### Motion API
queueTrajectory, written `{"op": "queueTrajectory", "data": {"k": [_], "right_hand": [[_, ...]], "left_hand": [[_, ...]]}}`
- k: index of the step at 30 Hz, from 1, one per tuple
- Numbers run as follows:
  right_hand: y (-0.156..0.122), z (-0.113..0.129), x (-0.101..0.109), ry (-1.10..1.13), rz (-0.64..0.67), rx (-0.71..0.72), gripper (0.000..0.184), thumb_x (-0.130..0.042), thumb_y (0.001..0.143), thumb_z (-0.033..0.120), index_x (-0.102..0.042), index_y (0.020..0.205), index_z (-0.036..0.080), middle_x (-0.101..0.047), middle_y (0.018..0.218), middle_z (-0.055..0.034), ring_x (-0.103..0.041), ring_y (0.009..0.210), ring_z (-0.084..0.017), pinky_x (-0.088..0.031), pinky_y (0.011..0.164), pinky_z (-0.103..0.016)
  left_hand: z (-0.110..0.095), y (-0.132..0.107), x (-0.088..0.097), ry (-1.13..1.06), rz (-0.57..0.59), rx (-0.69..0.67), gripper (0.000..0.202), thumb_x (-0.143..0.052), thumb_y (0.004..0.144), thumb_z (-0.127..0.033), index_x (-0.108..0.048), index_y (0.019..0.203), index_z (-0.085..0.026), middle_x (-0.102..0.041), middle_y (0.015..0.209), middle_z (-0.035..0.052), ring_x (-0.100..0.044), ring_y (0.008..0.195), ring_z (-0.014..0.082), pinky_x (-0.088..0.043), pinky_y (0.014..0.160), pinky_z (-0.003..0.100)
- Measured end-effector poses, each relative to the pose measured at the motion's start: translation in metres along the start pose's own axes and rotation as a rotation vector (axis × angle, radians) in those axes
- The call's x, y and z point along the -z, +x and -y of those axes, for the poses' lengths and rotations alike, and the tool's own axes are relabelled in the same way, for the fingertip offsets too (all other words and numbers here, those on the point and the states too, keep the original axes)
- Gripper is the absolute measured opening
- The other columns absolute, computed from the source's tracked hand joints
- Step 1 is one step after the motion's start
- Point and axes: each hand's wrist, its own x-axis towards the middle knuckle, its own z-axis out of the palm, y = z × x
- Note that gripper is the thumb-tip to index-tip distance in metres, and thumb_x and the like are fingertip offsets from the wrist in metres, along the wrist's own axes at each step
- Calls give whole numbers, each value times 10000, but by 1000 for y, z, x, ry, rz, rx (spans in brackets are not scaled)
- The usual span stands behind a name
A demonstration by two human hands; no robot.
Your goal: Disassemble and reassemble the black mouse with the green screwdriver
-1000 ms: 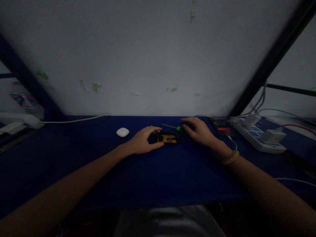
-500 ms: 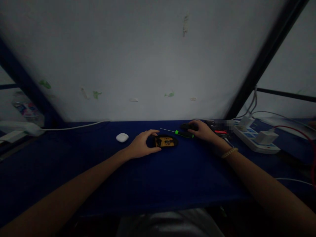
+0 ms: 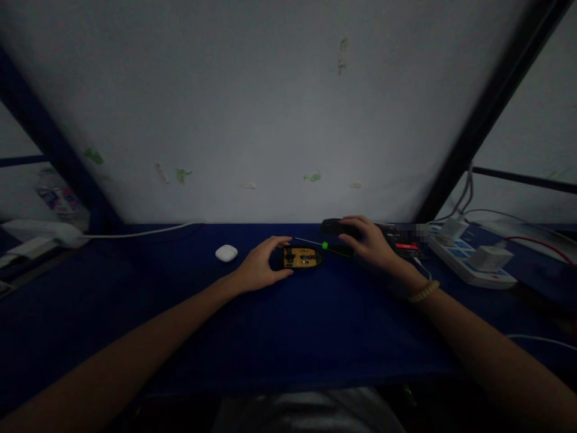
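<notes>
An opened computer mouse base (image 3: 303,257) lies on the blue tabletop, its yellowish circuit board showing. My left hand (image 3: 261,264) holds its left end, thumb on the near side and fingers on the far side. Farther back, my right hand (image 3: 372,240) grips the black mouse cover (image 3: 334,227) from its right end; part of the cover is hidden under the fingers. Between the two hands lies a screwdriver (image 3: 331,247) with a green and black handle, its thin shaft pointing left. The end of its handle is near my right thumb.
A white earbud case (image 3: 226,253) sits left of my left hand. To the right are a black package with a red patch (image 3: 406,246) and a white power strip (image 3: 473,264) with plugged-in adapters. Another white power strip (image 3: 45,231) with a cable stands at the far left.
My right hand has moved the mouse cover slightly left, and more of the cover shows. My left hand stays at the mouse base. The camera view has shifted a little.
</notes>
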Motion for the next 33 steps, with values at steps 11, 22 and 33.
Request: {"op": "queueTrajectory", "data": {"k": [11, 22, 33], "right_hand": [[-14, 84, -20, 113, 87, 283, 428, -721, 997, 387, -648, 1413, 319, -626, 1459, -131, -604, 1366, -346, -520, 1133, -623], [-14, 87, -29, 85, 105, 325, 431, -743, 985, 403, -667, 1402, 328, -639, 1453, -130, -618, 1347, -341, -526, 1110, -604], [-15, 85, -39, 93, 177, 290, 438, -765, 969, 402, -663, 1391, 338, -629, 1461, -116, -620, 1338, -334, -528, 1114, -616]], "left_hand": [[0, -2, -3, 13, -33, -33, 859, -872, 805, -277, -458, 1557, -286, -655, 1454, 124, -665, 1325, 324, -529, 1145, 562], [-4, -2, -1, 25, -38, -41, 875, -893, 784, -291, -462, 1546, -275, -670, 1414, 126, -687, 1272, 316, -548, 1114, 547], [-9, -3, 0, 40, -30, -40, 846, -891, 778, -300, -494, 1525, -285, -701, 1358, 110, -696, 1252, 323, -540, 1113, 554]]}}
